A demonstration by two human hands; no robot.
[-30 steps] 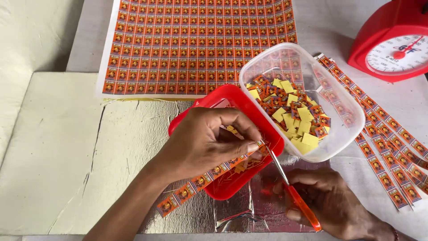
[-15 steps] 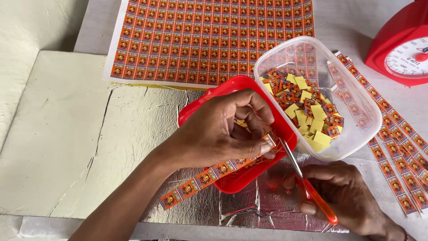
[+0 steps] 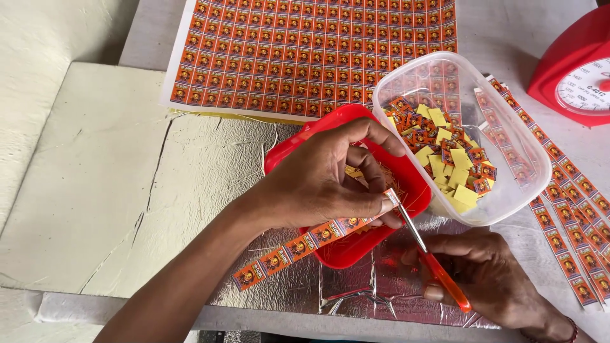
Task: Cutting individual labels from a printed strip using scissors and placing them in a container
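Right hand (image 3: 492,279) sits at the near edge of the tabletop w/ the orange-handled scissors (image 3: 438,270) in its grip, fingers closed around the handles. Blades point up-left toward the strip end; can't tell how far apart they are, they look nearly together right at the paper. Left hand (image 3: 324,184) comes in from the near left, thumb and fingers pinched shut on the end of 1 label strip (image 3: 298,244). The rest of the strip trails back toward the near edge over the silver foil sheet (image 3: 356,282).

Pretty sure the strip end is held over the red tray (image 3: 356,254) so whatever drops lands in there instead of on the foil; thin orange slivers are already lying in it.

Just beyond, touching the tray's right side, the clear plastic tub (image 3: 508,184) leans tilted, open side facing the hands, with a heap of small orange and yellow squares inside. More strips (image 3: 572,209) lie fanned along the right edge. Farther back there's a full uncut label sheet (image 3: 305,51), and a red kitchen scale (image 3: 575,73) at the far right corner.
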